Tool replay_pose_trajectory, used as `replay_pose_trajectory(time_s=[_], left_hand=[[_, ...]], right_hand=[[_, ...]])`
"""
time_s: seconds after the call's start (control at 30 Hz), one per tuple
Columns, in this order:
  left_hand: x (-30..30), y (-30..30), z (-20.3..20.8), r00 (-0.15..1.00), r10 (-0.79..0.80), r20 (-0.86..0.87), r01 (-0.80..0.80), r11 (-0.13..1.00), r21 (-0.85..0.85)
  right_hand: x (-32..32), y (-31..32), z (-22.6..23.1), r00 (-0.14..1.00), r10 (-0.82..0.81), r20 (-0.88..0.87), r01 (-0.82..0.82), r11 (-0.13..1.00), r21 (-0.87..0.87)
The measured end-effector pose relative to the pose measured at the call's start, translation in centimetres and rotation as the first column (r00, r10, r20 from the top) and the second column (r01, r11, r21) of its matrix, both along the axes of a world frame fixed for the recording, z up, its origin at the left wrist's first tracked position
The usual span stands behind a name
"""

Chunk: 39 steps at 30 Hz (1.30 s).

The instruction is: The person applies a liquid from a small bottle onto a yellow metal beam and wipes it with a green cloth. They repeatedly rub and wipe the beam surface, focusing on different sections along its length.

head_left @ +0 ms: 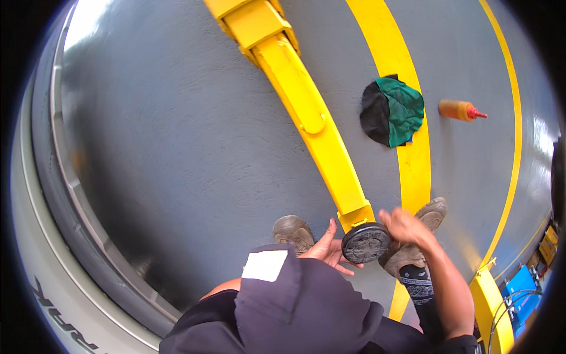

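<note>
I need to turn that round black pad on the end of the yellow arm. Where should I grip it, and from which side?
Probably by the rim of the round pad, from both sides: it lies flat and disc-shaped, and the left hand and right hand already flank it.

green-black rag (392, 111) on yellow floor stripe (413, 165) | orange squeeze bottle (460, 110) lying nearby | tyre (65, 194) left

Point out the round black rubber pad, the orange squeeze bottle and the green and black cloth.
round black rubber pad (366, 243), head view, middle of its top face
orange squeeze bottle (454, 109), head view, its body
green and black cloth (402, 109), head view, green part
</note>
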State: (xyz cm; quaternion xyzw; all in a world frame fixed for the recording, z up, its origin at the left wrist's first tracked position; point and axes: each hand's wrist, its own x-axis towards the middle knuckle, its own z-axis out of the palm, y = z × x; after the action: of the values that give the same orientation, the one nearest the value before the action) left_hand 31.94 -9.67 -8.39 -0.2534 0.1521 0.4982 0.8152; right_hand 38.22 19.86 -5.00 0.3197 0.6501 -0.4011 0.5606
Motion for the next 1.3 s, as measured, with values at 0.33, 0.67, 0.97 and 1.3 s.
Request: replay_pose_trajectory(time_s=[0.33,0.67,0.97,1.3], left_hand=[[3.0,-1.1,-1.6,0.981,0.103,-0.165,-0.086,0.991,0.105],[-4.6,3.3,0.7,0.786,0.459,-0.413,-0.429,0.887,0.170],[-15.1,6.2,1.1,0.535,0.540,-0.650,-0.489,0.825,0.283],[-20.6,8.5,1.2,0.316,0.670,-0.672,-0.661,0.663,0.350]], right_hand=[[3.1,-7.5,4.2,0.537,-0.843,-0.025,0.843,0.535,0.066],[-7.4,-5.4,3.7,0.590,-0.743,-0.316,0.775,0.631,-0.038],[-19.1,-5.3,2.4,0.412,-0.768,-0.490,0.800,0.563,-0.209],[-26.6,-4.3,2.2,0.378,-0.713,-0.590,0.752,0.609,-0.255]])
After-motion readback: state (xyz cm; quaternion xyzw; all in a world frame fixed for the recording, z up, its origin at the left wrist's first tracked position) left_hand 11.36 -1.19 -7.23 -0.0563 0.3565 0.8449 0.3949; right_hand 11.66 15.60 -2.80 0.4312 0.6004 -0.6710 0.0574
